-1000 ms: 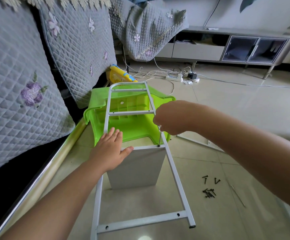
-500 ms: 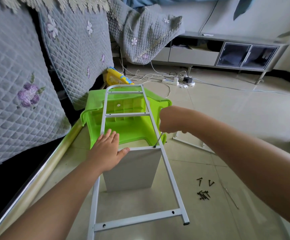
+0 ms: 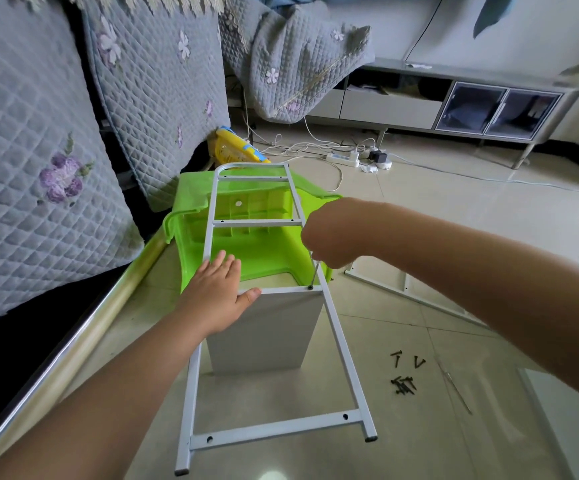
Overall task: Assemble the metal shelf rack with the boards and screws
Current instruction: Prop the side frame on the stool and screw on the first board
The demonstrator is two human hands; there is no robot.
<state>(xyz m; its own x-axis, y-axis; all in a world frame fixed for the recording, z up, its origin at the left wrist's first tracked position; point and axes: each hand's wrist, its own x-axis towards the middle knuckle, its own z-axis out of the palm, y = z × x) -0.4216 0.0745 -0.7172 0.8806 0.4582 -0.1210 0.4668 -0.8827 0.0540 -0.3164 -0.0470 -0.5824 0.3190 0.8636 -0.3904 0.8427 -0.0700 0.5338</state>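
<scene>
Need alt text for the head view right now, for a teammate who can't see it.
A person's right hand drives a screwdriver down into a white metal frame where a grey board stands under it, while the left hand rests flat on the board's top edge. The frame's far end rests on a green plastic stool; loose black screws lie on the tiled floor.

A home living room: quilted sofa (image 3: pixel 56 150), TV cabinet (image 3: pixel 454 98), tiled floor (image 3: pixel 454 237).

A green plastic stool (image 3: pixel 260 237) lies overturned beside quilted grey sofa covers (image 3: pixel 38 150). A power strip (image 3: pixel 345 159) with tangled cables sits near a low TV cabinet (image 3: pixel 454 98).
</scene>
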